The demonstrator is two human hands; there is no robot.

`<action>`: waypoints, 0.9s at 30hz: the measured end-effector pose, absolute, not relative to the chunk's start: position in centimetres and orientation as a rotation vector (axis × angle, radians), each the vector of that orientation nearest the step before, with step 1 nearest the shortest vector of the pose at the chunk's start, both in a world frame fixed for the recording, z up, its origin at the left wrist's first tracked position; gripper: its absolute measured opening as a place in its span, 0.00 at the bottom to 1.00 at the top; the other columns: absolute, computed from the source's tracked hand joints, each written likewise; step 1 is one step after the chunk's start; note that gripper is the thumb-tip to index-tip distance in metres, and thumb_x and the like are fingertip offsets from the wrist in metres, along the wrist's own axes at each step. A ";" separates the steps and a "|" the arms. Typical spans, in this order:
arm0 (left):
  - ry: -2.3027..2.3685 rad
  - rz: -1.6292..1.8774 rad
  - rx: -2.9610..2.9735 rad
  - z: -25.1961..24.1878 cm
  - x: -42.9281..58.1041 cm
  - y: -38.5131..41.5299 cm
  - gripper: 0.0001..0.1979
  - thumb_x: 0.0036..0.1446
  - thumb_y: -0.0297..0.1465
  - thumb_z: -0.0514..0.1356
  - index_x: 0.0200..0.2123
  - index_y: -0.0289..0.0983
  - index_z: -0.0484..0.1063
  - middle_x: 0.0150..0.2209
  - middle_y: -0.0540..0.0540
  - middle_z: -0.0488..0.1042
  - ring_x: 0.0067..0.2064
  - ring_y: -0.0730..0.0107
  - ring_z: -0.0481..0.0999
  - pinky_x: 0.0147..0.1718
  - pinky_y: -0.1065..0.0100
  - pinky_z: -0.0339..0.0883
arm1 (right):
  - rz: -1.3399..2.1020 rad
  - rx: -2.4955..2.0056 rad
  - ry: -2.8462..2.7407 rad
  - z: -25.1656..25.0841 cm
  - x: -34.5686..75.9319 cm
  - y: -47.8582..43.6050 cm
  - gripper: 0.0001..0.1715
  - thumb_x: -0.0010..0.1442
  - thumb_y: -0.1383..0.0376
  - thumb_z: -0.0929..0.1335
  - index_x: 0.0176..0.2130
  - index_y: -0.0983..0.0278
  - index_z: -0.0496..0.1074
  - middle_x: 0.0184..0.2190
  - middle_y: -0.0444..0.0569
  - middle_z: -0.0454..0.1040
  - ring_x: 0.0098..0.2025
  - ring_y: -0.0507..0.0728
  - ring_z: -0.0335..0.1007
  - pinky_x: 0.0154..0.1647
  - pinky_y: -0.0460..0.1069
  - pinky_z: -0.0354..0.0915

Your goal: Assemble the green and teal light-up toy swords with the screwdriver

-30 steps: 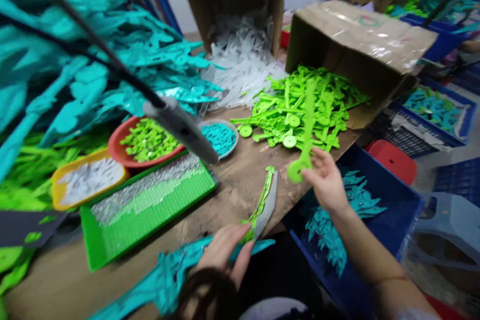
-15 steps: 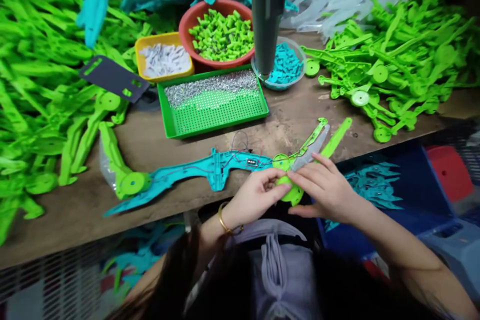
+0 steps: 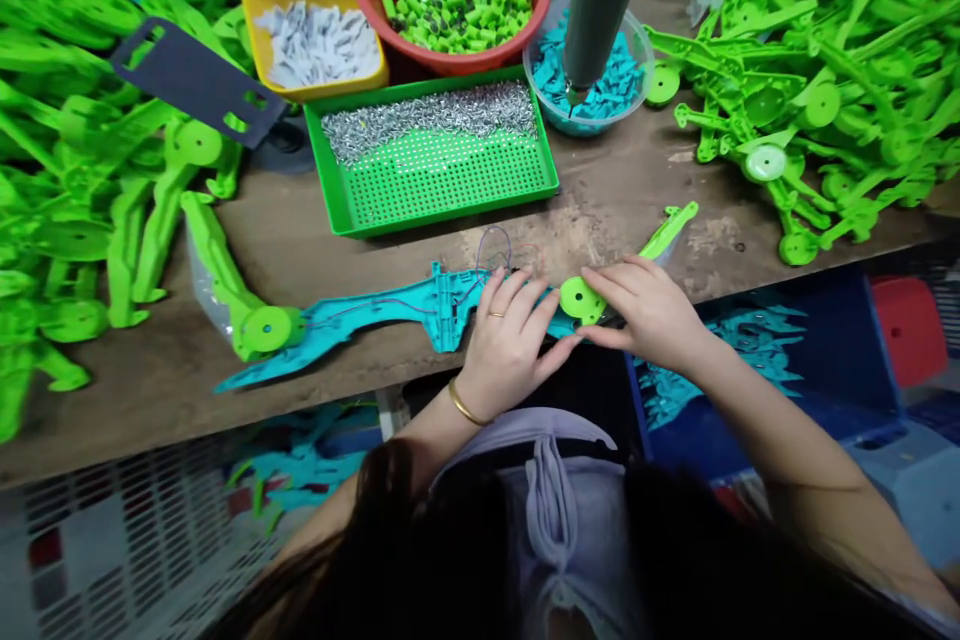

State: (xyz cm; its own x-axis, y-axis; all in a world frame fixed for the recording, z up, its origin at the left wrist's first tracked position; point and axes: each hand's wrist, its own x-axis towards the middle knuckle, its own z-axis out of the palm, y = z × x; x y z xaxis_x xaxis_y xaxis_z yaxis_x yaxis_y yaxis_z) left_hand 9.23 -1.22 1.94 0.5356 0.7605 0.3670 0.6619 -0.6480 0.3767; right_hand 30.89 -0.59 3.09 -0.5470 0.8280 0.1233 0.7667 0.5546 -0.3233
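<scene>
A long turquoise bow-shaped plastic frame [image 3: 375, 318] with thin wires lies along the table's front edge. My left hand [image 3: 514, 345] lies over its right part, fingers on top and thumb at the near edge, gripping it. At the frame's right end, my right hand [image 3: 649, 312] grips a green plastic arm [image 3: 670, 232] by its round end [image 3: 579, 297], with the thumb below. The arm's tip points up and right, and clear or greyish plastic shows beside it. Another green arm [image 3: 217, 245] with a round hub is on the frame's left end. My fingers hide the joint's inside.
Behind the frame stands a green perforated tray [image 3: 442, 210] of small screws. Beyond it are a yellow tub [image 3: 319, 90], a red bowl [image 3: 457, 65], a clear bowl [image 3: 589, 125] and a dark post [image 3: 604, 10]. Green arms are heaped at left and right; a blue bin [image 3: 840, 370] sits below right.
The green cover piece has been turned over onto the frame's right end, its arm now over the other half. My left hand has moved onto the frame. The view has shifted closer.
</scene>
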 end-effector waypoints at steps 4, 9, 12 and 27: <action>1.165 0.816 2.555 2.1 9.1 -1.4 0.20 0.60 0.38 0.59 0.52 0.33 0.69 0.50 0.37 0.75 0.59 0.51 0.69 0.60 0.44 0.58 | 0.431 -1.330 -2.510 3.5 31.1 -0.3 0.34 0.60 0.48 0.66 0.57 0.66 0.68 0.47 0.58 0.76 0.50 0.63 0.71 0.60 0.63 0.60; 1.113 0.850 2.584 2.2 9.6 -1.4 0.18 0.60 0.36 0.59 0.50 0.33 0.70 0.49 0.38 0.76 0.57 0.53 0.71 0.59 0.45 0.61 | 0.269 -1.678 -2.108 5.4 35.1 0.6 0.36 0.61 0.43 0.60 0.57 0.65 0.67 0.49 0.58 0.74 0.52 0.65 0.69 0.55 0.61 0.63; 1.000 0.717 2.602 2.0 10.5 -1.5 0.17 0.61 0.36 0.57 0.51 0.35 0.71 0.52 0.37 0.75 0.58 0.53 0.70 0.59 0.46 0.62 | 0.263 -2.065 -1.778 5.6 38.3 1.8 0.38 0.59 0.42 0.61 0.56 0.65 0.66 0.50 0.59 0.73 0.49 0.65 0.71 0.49 0.59 0.66; 0.985 0.669 2.653 -0.3 11.5 -1.7 0.20 0.61 0.39 0.58 0.54 0.36 0.71 0.59 0.32 0.69 0.61 0.49 0.68 0.59 0.48 0.63 | 0.392 -2.498 -1.863 4.9 39.3 5.6 0.12 0.54 0.58 0.68 0.33 0.64 0.75 0.30 0.54 0.77 0.32 0.62 0.71 0.34 0.53 0.64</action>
